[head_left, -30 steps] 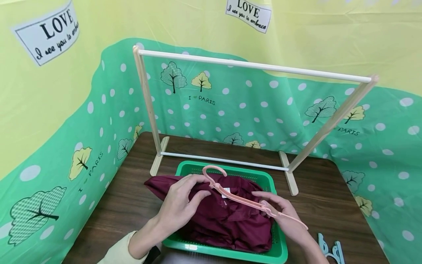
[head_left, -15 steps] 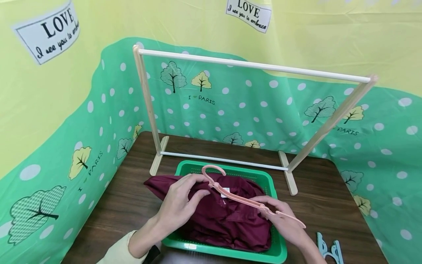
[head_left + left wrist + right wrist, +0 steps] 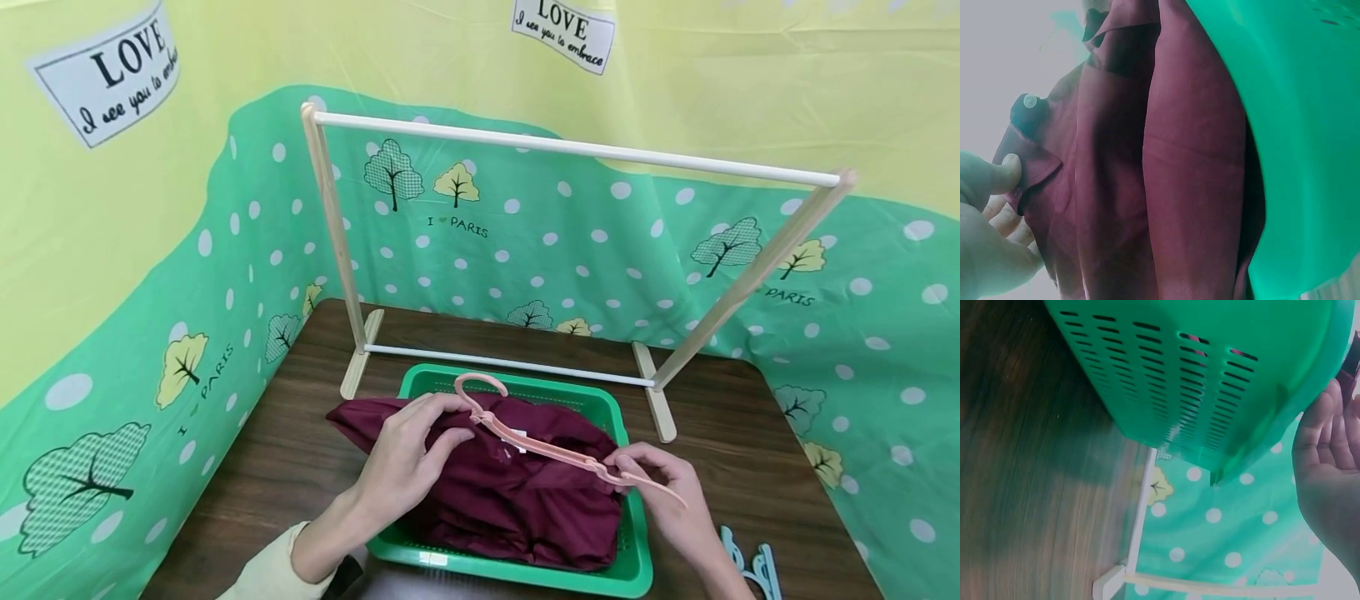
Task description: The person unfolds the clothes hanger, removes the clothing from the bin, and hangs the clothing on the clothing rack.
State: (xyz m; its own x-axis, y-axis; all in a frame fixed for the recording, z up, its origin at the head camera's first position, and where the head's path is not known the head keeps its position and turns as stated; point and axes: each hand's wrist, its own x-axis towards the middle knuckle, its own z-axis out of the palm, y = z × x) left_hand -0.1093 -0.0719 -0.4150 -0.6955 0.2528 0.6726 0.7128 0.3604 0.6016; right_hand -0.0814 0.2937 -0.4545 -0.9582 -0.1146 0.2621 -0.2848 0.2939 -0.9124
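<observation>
A maroon button-up shirt (image 3: 517,517) lies bunched in a green plastic basket (image 3: 639,542), one part hanging over the left rim. Across it slants a pink hanger (image 3: 555,452), its hook pointing up and away. My left hand (image 3: 401,462) pinches the shirt near the base of the hook. The left wrist view has the thumb on the collar (image 3: 1038,165), close to a white button (image 3: 1030,100). With bent fingers, my right hand (image 3: 667,492) pinches the cloth beside the hanger's right arm. In the right wrist view, the fingertips sit just above the basket rim.
Behind the basket stands a rack of pale wood with a white top rail (image 3: 577,147) and a white lower bar (image 3: 510,363). A light blue folded hanger (image 3: 761,571) lies on the dark wooden table (image 3: 247,483), right of my right hand. Patterned cloth surrounds the table.
My right hand has moved a little outward along the hanger, its fingers now bent on the cloth. The hanger has shifted slightly left. The left hand has hardly moved.
</observation>
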